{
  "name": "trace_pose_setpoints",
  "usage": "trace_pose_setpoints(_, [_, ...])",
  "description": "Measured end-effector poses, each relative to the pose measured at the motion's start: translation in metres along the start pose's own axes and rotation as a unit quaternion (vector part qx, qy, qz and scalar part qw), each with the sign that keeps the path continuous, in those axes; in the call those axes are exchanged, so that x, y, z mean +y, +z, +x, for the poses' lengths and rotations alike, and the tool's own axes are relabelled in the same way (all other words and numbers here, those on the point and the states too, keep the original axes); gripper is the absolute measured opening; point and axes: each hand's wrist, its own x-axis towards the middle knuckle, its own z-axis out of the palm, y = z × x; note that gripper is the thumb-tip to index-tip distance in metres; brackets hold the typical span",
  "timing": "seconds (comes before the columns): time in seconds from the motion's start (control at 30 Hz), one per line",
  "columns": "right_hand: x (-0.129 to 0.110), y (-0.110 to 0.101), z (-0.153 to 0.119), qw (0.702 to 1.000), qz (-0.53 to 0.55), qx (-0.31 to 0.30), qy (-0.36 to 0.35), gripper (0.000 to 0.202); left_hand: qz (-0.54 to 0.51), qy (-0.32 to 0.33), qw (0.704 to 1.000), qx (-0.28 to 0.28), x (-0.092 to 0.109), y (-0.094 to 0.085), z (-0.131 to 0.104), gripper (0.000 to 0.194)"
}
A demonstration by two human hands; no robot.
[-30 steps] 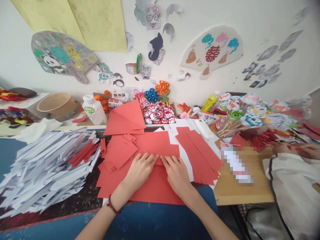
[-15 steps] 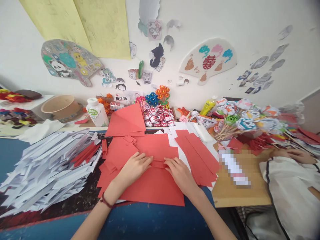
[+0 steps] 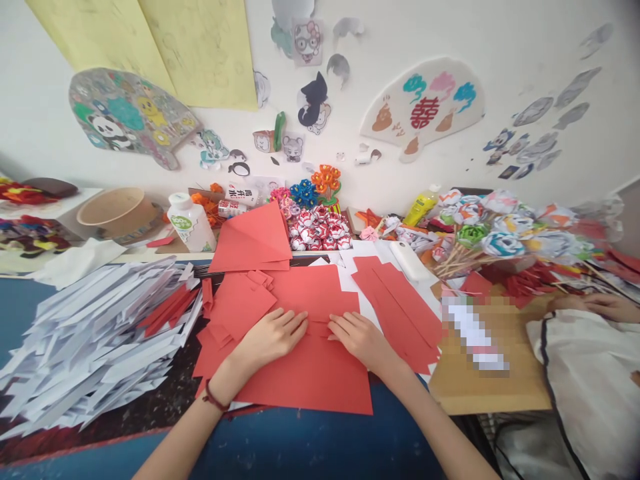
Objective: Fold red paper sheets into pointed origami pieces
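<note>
Between my two hands lies a small folded red paper strip (image 3: pixel 318 329), over a large red sheet (image 3: pixel 320 380). My left hand (image 3: pixel 275 335) grips the strip's left end, its fingers bent together. At the right end, my right hand (image 3: pixel 357 339) pinches the strip in the same way; both thumbs are mostly hidden. Beside my left hand are more red paper squares (image 3: pixel 245 303) with little folded red pieces (image 3: pixel 260 279) on top. Cut red strips (image 3: pixel 395 310) lie to the right of my right hand, over white paper.
A big heap of folded white paper strips (image 3: pixel 105 340) fills the left side. Along the wall stand a white bottle (image 3: pixel 190 223), a bowl (image 3: pixel 117 212), red-and-white paper flowers (image 3: pixel 320 232) and a flower bunch (image 3: pixel 500 233). At right, another person's sleeve (image 3: pixel 590 387) rests near a brown board (image 3: pixel 490 397).
Both hands stay on the red strip with only slight finger movement; the strip's visible band looks a little narrower. The camera view has shifted slightly.
</note>
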Motion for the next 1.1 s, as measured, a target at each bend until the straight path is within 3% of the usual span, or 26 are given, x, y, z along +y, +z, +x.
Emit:
trace_pose_setpoints(0.13, [-0.001,0.005,-0.004,0.999,0.001,0.032,0.001,0.021,-0.003,-0.027,0.999,0.020,0.005,0.004,0.001,0.028])
trace_pose_setpoints(0.23, [-0.006,0.004,-0.004,0.994,0.071,0.030,0.083,0.022,-0.038,-0.083,0.996,0.019,0.009,0.002,0.003,0.020])
trace_pose_setpoints(0.37, [-0.015,0.000,0.000,0.960,0.179,0.036,0.213,0.018,-0.104,-0.173,0.979,0.025,0.016,-0.004,0.007,0.019])
trace_pose_setpoints(0.6, [-0.020,-0.002,0.003,0.901,0.279,0.043,0.330,0.007,-0.225,-0.305,0.924,0.049,0.027,-0.006,0.011,0.017])
trace_pose_setpoints(0.7, [-0.020,-0.001,0.004,0.884,0.303,0.047,0.352,0.008,-0.255,-0.341,0.903,0.061,0.030,-0.003,0.012,0.015])
trace_pose_setpoints(0.87, [-0.020,-0.001,0.006,0.883,0.303,0.042,0.357,0.010,-0.276,-0.394,0.874,0.064,0.034,-0.001,0.015,0.011])
trace_pose_setpoints(1.1, [-0.020,-0.003,0.011,0.870,0.313,0.045,0.378,0.013,-0.301,-0.428,0.850,0.068,0.036,-0.004,0.021,0.011])
